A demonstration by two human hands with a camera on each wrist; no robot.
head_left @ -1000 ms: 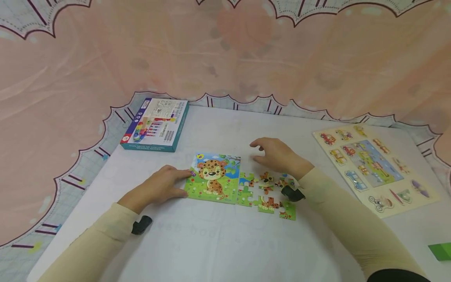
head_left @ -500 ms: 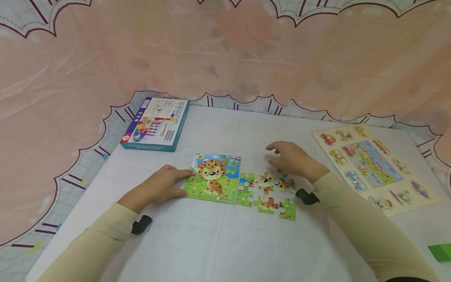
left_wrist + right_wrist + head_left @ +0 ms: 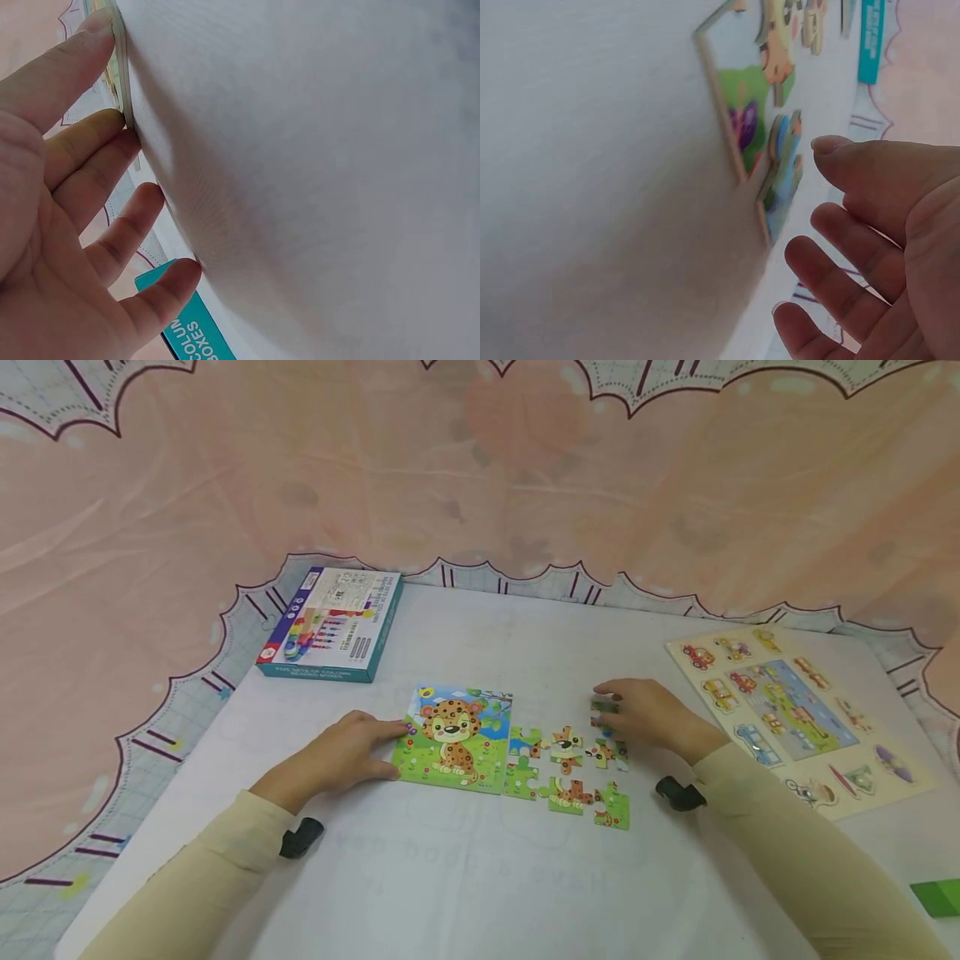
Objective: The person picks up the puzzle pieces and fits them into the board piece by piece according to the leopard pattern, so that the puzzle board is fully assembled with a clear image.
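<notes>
A square leopard picture board (image 3: pixel 452 745) lies flat on the white table. My left hand (image 3: pixel 339 753) rests at its left edge; in the left wrist view the thumb and extended fingers (image 3: pixel 124 225) touch the board's edge and the tabletop. Right of the board are loose jigsaw pieces: a leopard face piece (image 3: pixel 566 743), a body piece (image 3: pixel 572 795), a green corner piece (image 3: pixel 612 808) and others. My right hand (image 3: pixel 654 712) hovers over a blue-green jigsaw piece (image 3: pixel 597 707), partly hidden under its fingers. In the right wrist view the thumb stands apart from that piece (image 3: pixel 780 191).
A teal-edged box (image 3: pixel 333 622) sits at the back left. To the right lies a wooden puzzle board with vehicle pictures (image 3: pixel 806 793). A green block (image 3: pixel 937 896) shows at the right edge, and a patterned curtain (image 3: pixel 480 468) hangs behind the table.
My right hand has moved right and toward me, from behind the jigsaw pieces to the blue-green piece at their back right. The left hand and the board have stayed put.
</notes>
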